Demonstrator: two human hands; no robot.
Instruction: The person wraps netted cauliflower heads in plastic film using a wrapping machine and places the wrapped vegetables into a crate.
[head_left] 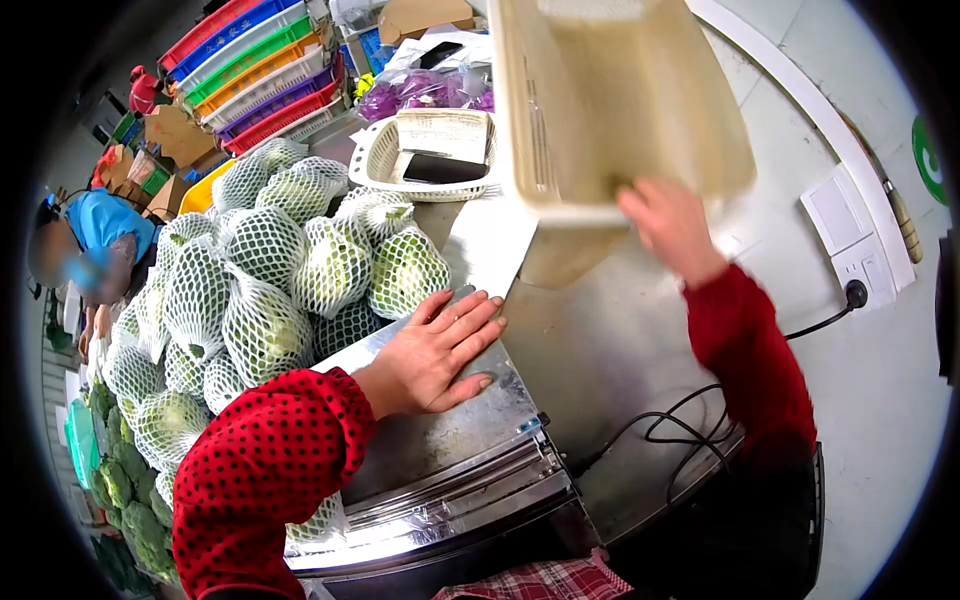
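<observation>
My left hand (pixel 440 350) lies palm down with fingers spread on the metal top (pixel 440 450) of a machine. To its left is a heap of green vegetables in white foam nets (pixel 265 245); their kind is hard to make out. At the upper right, my right hand (pixel 670 222) is closed on the near edge of a beige plastic bin (pixel 520 110). The bin is tilted, its open inside showing, and motion blurs it. My right fingertips are partly hidden against the bin.
A small white basket (pixel 375 155) holding a dark flat object (pixel 443 168) stands behind the heap. Stacked coloured crates (pixel 255 75) rise at the back left. Broccoli (pixel 130 480) lies at lower left. A black cable (pixel 690 430) loops at right. Another person (pixel 105 235) is at far left.
</observation>
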